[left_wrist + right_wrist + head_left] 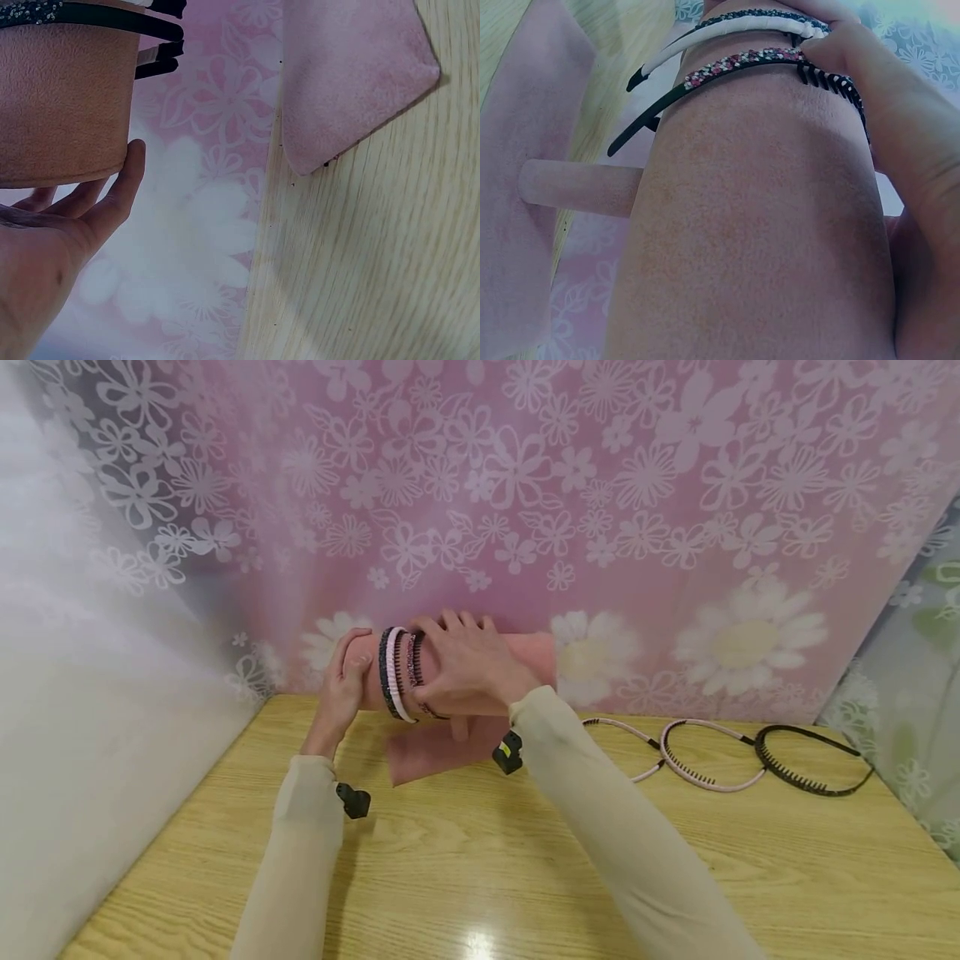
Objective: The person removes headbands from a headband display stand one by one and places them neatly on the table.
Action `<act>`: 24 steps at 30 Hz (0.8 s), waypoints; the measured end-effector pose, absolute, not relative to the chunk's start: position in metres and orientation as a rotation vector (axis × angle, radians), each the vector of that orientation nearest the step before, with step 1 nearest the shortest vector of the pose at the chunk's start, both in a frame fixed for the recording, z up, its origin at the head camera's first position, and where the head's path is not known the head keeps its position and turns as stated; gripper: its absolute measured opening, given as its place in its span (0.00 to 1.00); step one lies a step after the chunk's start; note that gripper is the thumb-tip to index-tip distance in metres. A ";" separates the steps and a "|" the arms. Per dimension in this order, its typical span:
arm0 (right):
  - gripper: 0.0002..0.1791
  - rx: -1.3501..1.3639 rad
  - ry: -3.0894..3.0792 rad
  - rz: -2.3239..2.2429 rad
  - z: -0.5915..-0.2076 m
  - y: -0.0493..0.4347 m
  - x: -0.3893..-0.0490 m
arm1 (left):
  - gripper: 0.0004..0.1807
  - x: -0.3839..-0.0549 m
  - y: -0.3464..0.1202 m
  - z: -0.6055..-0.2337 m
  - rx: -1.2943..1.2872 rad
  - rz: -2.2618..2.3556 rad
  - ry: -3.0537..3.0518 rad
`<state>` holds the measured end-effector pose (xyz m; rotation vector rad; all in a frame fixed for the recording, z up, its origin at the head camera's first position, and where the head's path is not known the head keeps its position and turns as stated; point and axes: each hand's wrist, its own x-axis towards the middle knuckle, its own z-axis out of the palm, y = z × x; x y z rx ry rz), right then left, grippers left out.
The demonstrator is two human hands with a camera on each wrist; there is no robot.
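A pink fabric-covered headband stand (534, 656), a horizontal roll on a short post, stands near the back of the table. My left hand (336, 697) holds the roll's left end, fingers lying along its rim in the left wrist view. Around the roll sit a dark glittery headband (385, 672) and a pale pinkish-white headband (393, 681), side by side. To their right is a headband with coloured stones (739, 60). My right hand (472, 664) spans the roll and holds this one, its thumb against the band beside the stones. Its far fingers are partly hidden.
On the table's right side lie a partly hidden light headband (622, 724), a pale pink headband (712, 787) and a black toothed headband (798, 783). A flowered pink curtain (480, 510) hangs directly behind the stand. The stand's flat base (420, 756) rests on the wooden table (427, 868).
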<state>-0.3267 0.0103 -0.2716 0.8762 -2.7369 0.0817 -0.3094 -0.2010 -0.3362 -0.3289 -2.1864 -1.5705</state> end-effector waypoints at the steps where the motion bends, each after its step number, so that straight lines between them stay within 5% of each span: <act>1: 0.48 0.882 -2.735 0.094 -0.272 0.011 -0.326 | 0.21 -0.309 -0.201 -0.336 -0.330 -1.573 -2.183; 24: 0.49 0.897 -2.773 0.187 -0.269 0.017 -0.317 | 0.22 -0.326 -0.208 -0.351 -0.319 -1.596 -2.149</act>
